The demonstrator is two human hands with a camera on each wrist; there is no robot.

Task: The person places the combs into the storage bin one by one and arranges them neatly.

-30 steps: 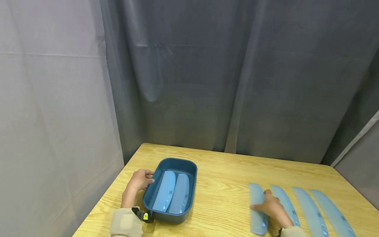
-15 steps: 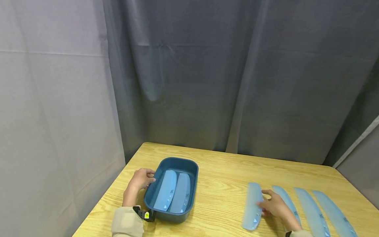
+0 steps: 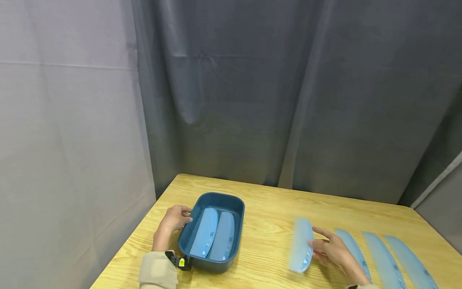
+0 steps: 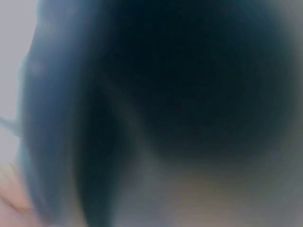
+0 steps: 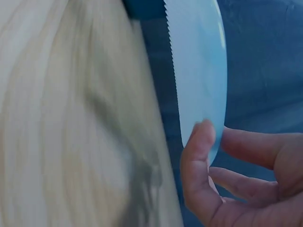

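Note:
My right hand (image 3: 330,251) pinches a pale blue curved comb-like blade (image 3: 300,249) and holds it lifted off the wooden table (image 3: 267,237). In the right wrist view the same blade (image 5: 199,71) shows a toothed edge, with my thumb (image 5: 196,161) against it. My left hand (image 3: 175,218) grips the left rim of a dark blue tub (image 3: 236,245), which holds two more pale blue blades (image 3: 214,235). The left wrist view is a dark blur.
Three more pale blue blades (image 3: 384,259) lie side by side on the table at the right, near its front edge. Grey curtains (image 3: 274,96) hang close behind the table and along its left side.
My right hand has picked the leftmost blade up from the table and carried it a little left and up. The left hand has stayed on the tub's rim.

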